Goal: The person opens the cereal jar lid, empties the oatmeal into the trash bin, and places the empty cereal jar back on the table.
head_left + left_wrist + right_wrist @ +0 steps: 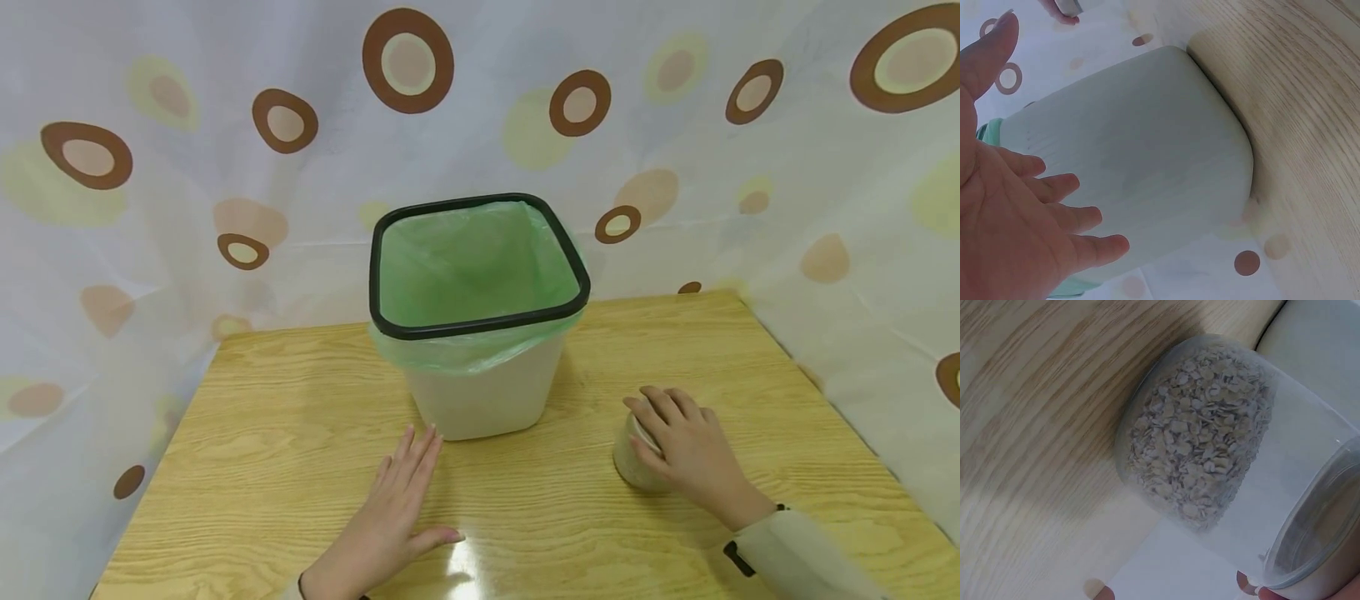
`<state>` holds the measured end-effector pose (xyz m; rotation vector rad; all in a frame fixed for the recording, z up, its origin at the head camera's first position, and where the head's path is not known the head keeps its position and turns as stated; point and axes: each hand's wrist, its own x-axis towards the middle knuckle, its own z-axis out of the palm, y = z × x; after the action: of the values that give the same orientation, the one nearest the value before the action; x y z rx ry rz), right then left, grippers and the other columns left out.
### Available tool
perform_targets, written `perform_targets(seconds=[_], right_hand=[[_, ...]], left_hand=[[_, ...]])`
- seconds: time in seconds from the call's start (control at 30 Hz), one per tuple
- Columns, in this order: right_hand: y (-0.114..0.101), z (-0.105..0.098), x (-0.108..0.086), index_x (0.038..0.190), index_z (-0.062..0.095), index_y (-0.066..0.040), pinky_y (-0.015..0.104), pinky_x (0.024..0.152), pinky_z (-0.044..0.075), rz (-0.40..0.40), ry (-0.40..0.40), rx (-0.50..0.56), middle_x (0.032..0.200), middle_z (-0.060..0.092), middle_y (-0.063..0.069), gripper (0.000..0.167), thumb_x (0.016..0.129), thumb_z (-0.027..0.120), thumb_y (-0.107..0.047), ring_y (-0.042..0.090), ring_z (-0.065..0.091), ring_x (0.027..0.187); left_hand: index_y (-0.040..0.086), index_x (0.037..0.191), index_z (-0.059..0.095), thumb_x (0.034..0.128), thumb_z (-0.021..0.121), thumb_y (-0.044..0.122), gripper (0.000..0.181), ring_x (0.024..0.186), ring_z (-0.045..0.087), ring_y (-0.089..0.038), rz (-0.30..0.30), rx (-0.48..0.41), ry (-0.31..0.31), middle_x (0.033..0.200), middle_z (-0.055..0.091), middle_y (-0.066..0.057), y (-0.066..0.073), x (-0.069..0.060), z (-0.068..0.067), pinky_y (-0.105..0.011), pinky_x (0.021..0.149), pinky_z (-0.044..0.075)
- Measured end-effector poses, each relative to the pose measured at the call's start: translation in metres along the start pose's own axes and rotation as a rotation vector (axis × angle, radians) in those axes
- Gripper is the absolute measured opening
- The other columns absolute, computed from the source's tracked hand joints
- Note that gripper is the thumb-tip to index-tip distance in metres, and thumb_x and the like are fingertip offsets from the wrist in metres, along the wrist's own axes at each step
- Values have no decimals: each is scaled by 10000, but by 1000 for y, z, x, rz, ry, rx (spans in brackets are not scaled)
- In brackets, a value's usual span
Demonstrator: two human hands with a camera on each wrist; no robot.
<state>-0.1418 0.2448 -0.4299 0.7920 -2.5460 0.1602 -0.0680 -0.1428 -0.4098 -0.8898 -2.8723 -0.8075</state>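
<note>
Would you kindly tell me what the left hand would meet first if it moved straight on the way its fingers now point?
Most likely the white waste bin: the left hand points towards its lower wall, though the depth between them is unclear.

- Pale, spotted sheeting, perhaps plastic, is hanging far, left and right.
- A wood-grained tabletop is spreading below.
- Glare is shining near.

A clear jar, roughly half full of rolled oats, stands upright on the tabletop, between the right edge and a white wastebasket. The wastebasket, black-rimmed, lined with a green bag, stands upright near the back edge.
</note>
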Motion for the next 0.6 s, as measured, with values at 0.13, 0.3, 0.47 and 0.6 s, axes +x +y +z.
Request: perform_targets(seconds=[0.13, 0.3, 0.47, 0.6], right_hand=[[-7, 1, 4, 1270, 557, -89, 566, 651, 470, -15, -5, 4, 1241, 551, 192, 487, 1029, 375, -471, 402, 513, 1066], [-14, 1, 6, 1273, 560, -93, 576, 683, 462, -9, -15, 25, 1256, 549, 193, 405, 972, 537, -362, 407, 506, 1088], [-19, 1, 6, 1275, 558, -96, 587, 692, 463, -15, -18, 30, 1266, 543, 190, 430, 1010, 457, -419, 407, 504, 1092], [-23, 5, 10, 1267, 562, -100, 590, 699, 466, -37, -6, 33, 1260, 546, 190, 440, 1021, 418, -436, 409, 511, 1083]], left_hand=[[-78, 1502, 159, 864, 660, 443, 964, 1419, 72, -491, 13, 5, 0, 1568, 131, -257, 0, 1, 0, -761, 964, 214], [-88, 1495, 168, 858, 669, 429, 961, 1414, 74, -499, 24, 1, -2, 1560, 142, -272, -1, 2, 2, -765, 956, 214], [-94, 1490, 187, 836, 706, 401, 971, 1417, 83, -490, 28, 12, -2, 1557, 158, -271, 0, 3, 4, -751, 967, 232], [-90, 1493, 183, 827, 727, 381, 980, 1420, 83, -484, 18, 14, 0, 1559, 158, -267, 0, 3, 4, -745, 971, 240]])
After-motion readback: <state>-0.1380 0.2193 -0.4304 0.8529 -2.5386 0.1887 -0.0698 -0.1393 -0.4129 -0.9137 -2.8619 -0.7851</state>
